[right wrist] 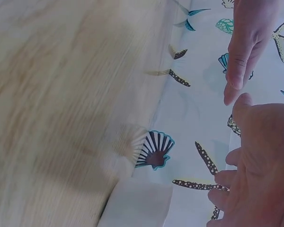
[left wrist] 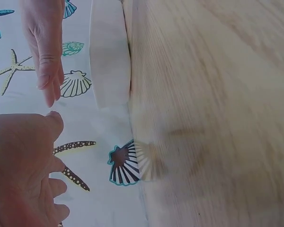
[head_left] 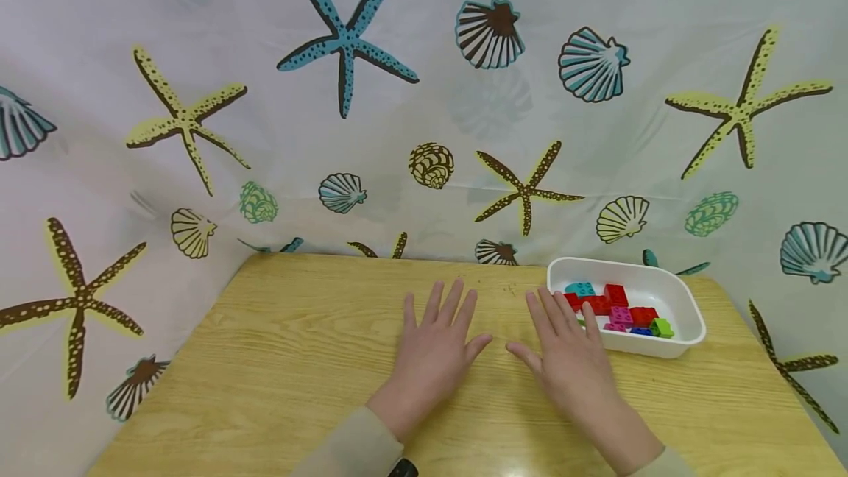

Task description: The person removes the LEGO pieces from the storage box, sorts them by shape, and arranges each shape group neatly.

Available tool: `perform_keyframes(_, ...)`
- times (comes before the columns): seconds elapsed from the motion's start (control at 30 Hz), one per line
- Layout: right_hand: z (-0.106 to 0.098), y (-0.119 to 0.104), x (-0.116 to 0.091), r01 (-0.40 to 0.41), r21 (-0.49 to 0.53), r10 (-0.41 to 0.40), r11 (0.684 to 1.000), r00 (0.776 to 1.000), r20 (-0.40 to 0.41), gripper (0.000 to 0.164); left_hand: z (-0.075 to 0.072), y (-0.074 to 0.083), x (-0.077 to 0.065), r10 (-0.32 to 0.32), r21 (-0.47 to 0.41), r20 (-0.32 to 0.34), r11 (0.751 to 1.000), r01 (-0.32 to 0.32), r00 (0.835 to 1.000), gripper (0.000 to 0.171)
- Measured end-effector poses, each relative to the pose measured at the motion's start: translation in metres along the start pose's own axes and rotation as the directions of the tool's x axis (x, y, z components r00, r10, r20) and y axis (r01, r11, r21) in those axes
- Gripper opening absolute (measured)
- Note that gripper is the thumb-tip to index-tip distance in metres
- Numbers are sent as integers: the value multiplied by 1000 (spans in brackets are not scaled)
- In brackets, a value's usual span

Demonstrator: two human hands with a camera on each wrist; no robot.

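In the head view my left hand [head_left: 433, 355] is held palm down in front of the middle of the wooden table [head_left: 298, 359], fingers straight and spread, holding nothing. My right hand [head_left: 575, 363] mirrors it, also with straight fingers and nothing in its grasp; the thumbs point at each other with a gap between. Both wrist views show the hands raised off the tabletop. Beyond the right fingertips stands a white plastic bin [head_left: 652, 347], partly covered by that hand. Inside lie several toy building bricks, among them a red brick [head_left: 615, 294], a pink brick [head_left: 620, 316] and a lime green brick [head_left: 662, 327].
A white curtain [head_left: 397, 131] printed with starfish and shells hangs behind the table and along both sides. The bin stands near the table's back right corner. A small dark object [head_left: 403, 468] shows at the left cuff. Bare wood lies left of the hands.
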State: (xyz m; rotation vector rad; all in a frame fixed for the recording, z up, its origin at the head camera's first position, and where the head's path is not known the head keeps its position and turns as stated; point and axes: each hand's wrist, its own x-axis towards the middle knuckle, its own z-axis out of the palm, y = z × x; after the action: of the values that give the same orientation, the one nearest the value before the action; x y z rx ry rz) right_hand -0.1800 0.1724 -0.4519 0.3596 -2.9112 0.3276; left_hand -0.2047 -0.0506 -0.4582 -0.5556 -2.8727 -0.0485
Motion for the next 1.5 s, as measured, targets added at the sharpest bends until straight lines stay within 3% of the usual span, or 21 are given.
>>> perform_keyframes(0.4,-8,25,-2,-42,-19,41,999,999,-34,86,2,25,22,12,-19,40,1000,-11,999,76)
perform_keyframes(0.87,-16,59,-14,-98,1,98,995,994,-49,88,6,53,43,32,-46,32,998,-30,999,74)
perform_keyframes(1.23,-20,88,-19,-138,5,138,990,990,-41,88,17,79,66,26,-116,87,993,-16,996,74)
perform_keyframes(1.5,-18,114,-28,-206,-15,205,978,978,-24,88,25,102,76,55,-193,79,980,-39,995,72)
